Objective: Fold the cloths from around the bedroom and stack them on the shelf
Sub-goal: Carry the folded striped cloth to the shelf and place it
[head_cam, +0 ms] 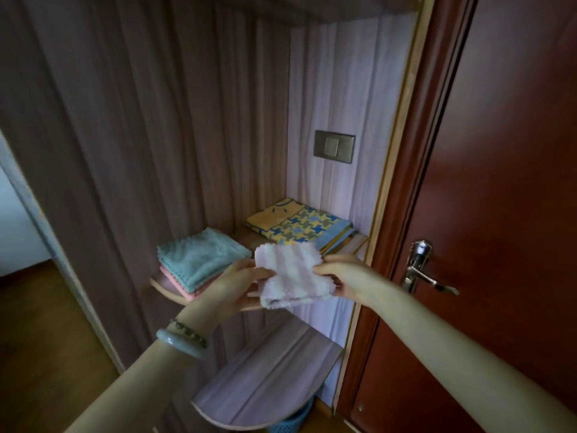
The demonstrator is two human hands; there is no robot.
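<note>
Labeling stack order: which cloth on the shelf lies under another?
The pink cloth, under the teal cloth at the left; the yellow-blue cloth sits apart.

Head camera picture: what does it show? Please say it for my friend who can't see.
A left hand and a right hand hold a folded pale striped cloth in front of a shelf. On the shelf a teal cloth lies on a pink cloth, with a yellow-blue patterned cloth farther back. A red door stands to the right.

Folded striped cloth (pixel 288 273) held before shelf (pixel 162 285) bearing teal cloth (pixel 203 256), patterned cloth (pixel 299 228).
</note>
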